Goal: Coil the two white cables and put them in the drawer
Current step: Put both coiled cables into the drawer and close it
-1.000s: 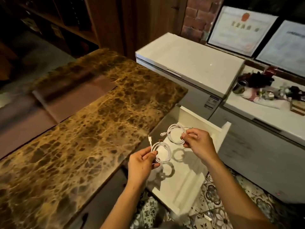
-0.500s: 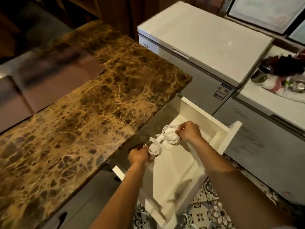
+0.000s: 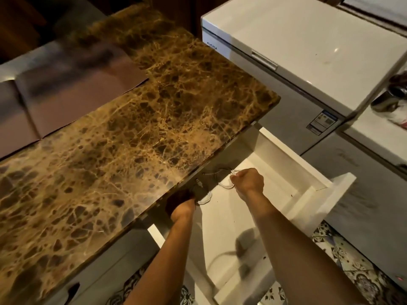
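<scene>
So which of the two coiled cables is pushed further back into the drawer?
The cable in the right hand: its coil sits deeper in the drawer. The left hand holds the other coil nearer the front, under the countertop edge.

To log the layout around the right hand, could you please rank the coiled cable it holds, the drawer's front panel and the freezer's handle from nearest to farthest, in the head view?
1. Coiled cable: in the right hand itself, at the drawer's back.
2. Drawer's front panel: off to the right, pulled out.
3. Freezer's handle: far beyond, on the lid's edge.
</scene>
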Motion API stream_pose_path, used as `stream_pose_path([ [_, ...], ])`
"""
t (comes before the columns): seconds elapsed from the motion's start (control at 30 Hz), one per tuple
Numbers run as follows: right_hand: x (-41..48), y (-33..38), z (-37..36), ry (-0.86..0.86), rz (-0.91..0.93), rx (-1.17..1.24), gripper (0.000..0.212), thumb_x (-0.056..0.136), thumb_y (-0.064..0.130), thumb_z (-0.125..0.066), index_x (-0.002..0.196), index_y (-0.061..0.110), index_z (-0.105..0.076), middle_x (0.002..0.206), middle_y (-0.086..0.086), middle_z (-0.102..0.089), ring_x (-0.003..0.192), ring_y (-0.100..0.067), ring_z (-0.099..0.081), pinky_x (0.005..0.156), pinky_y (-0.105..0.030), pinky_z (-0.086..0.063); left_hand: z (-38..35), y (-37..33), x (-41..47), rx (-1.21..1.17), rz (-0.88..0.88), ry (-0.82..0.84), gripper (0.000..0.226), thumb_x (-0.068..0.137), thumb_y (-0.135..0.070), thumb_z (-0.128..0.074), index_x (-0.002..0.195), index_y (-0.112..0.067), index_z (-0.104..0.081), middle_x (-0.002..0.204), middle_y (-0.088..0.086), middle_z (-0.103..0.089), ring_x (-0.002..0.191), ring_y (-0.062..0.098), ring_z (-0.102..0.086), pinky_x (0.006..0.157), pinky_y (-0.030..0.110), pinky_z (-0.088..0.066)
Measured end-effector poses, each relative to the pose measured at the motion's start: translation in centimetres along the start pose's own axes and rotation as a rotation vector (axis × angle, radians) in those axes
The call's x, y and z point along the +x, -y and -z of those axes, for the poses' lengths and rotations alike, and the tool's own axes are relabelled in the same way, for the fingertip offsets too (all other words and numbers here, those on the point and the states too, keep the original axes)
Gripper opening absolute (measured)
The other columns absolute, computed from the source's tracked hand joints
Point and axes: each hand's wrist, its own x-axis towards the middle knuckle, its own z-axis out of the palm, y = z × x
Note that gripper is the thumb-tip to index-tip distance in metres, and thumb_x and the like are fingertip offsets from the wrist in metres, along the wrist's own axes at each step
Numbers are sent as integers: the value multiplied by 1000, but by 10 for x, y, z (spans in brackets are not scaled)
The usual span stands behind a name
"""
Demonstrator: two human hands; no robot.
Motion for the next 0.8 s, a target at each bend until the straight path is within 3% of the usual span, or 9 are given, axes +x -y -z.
stream_pose_path([
  [0.03,0,0,1,-1,0,-2,24,79,30,-82,96,13,-76,114,-13,-75,111,-35,-66,98,-41,-52,4,1,-6,290,-179,21,50,105,-36,-47,149,-13,-43,138,3,-55,148,27,-36,120,38,-31],
  [0.1,-3,1,5,-5,9,-9,29,79,31,-83,100,12,-75,117,-13,-73,112,-35,-66,99,-42,-52,5,-3,-19,687,-280,161,33,100,-20,-59,131,-10,-60,109,0,-63,139,31,-50,109,35,-43],
  [0.3,-18,-1,20,-18,46,40,20,73,31,-84,88,24,-73,110,-11,-73,101,-35,-70,91,-44,-57,9,3,-45,909,-358,7,45,100,-37,-54,120,-1,-71,125,15,-71,120,33,-63,106,40,-47],
  [0.37,-20,-3,26,-9,55,67,19,66,35,-80,80,28,-70,101,-7,-76,96,-32,-72,87,-44,-59,14,7,-66,797,-483,42,36,94,-29,-65,113,1,-73,115,12,-73,112,32,-65,105,43,-51],
  [0.47,-38,0,44,9,131,39,20,74,32,-76,93,26,-76,103,-1,-77,98,-24,-70,86,-32,-56,29,13,-92,628,-508,115,27,88,-19,-74,112,-7,-75,104,14,-76,102,37,-71,97,51,-57],
  [0.57,-65,2,72,-7,258,81,25,85,25,-74,109,20,-77,107,1,-77,99,-17,-67,79,-22,-49,54,19,-121,537,-431,306,21,94,-9,-66,114,-8,-72,93,13,-74,79,27,-70,74,36,-60],
  [0.67,-105,-9,103,-49,392,148,28,89,24,-72,117,18,-75,109,3,-76,101,-10,-69,93,-27,-54,88,27,-185,340,-255,502,16,98,0,-58,107,2,-71,89,18,-70,68,22,-65,51,25,-55],
  [0.73,-132,-27,121,-92,424,222,31,91,21,-72,122,18,-72,109,6,-75,100,-4,-69,93,-26,-55,112,40,-221,262,-126,621,16,99,-2,-58,106,7,-69,88,19,-71,74,25,-66,53,27,-60],
  [0.8,-165,-49,132,-140,414,329,34,93,15,-71,126,16,-69,113,7,-73,102,0,-68,91,-23,-55,137,58,-240,276,-72,709,19,98,-8,-60,108,5,-71,98,20,-77,89,30,-71,75,35,-65],
])
